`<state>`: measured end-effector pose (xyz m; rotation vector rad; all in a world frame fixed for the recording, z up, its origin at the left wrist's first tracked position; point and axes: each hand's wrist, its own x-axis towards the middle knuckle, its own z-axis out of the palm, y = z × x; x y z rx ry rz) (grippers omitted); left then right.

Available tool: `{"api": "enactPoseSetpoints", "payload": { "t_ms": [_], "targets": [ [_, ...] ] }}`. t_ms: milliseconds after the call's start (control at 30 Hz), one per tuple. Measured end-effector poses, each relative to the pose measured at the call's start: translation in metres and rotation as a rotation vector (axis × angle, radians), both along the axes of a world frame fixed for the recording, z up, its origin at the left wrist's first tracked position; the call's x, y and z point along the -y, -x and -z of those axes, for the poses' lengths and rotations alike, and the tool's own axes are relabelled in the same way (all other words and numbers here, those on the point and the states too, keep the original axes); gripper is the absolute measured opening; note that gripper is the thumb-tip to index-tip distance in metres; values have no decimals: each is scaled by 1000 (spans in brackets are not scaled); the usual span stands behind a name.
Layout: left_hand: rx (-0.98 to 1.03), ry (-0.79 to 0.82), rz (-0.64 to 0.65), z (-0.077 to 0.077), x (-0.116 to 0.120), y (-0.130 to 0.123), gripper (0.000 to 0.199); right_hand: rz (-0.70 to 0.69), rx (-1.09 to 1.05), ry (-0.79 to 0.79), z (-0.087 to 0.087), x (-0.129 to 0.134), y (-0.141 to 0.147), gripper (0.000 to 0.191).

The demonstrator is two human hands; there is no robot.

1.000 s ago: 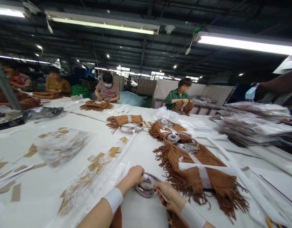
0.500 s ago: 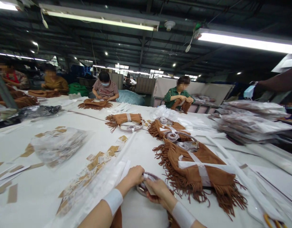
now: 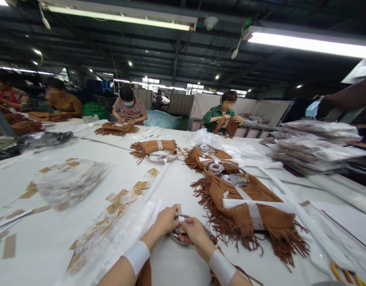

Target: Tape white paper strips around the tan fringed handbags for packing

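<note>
A coiled, wrapped bag strap (image 3: 177, 240) lies at the near middle of the table, between both hands. My left hand (image 3: 168, 219) closes its fingers on the coil's left upper side, and a small tan card tag (image 3: 179, 207) stands up beside its fingertips. My right hand (image 3: 197, 233) pinches the coil from the right, by a small white band (image 3: 181, 219). The strap belongs to a brown suede bag (image 3: 145, 274), mostly hidden under my forearms. Right of my hands lies a fringed brown bag (image 3: 248, 202) with paper banding.
Tan hang tags with white strings (image 3: 116, 204) lie to the left, near a filled plastic bag (image 3: 70, 182). Yellow-handled scissors (image 3: 339, 272) lie at near right. Packed bags (image 3: 314, 147) are stacked at right. Several co-workers, one in green (image 3: 214, 119), sit across the table.
The tan tag has gone from my right hand's fingers to beside my left fingertips. Both hands stay at the coiled strap. The co-worker in green has lifted the brown fringed piece.
</note>
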<state>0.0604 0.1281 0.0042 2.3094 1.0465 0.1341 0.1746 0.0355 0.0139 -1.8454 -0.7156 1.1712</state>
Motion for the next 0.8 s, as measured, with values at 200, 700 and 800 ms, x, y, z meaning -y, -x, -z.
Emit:
{"api": "enactPoseSetpoints", "payload": {
  "t_ms": [200, 700, 800],
  "targets": [
    [59, 38, -7, 5, -2, 1, 24, -277, 66, -56, -19, 9, -16, 17],
    [185, 75, -198, -1, -6, 15, 30, -499, 841, -261, -2, -10, -38, 6],
    [177, 111, -268, 1, 18, 24, 40, -489, 836, -273, 0, -9, -37, 6]
  ]
}}
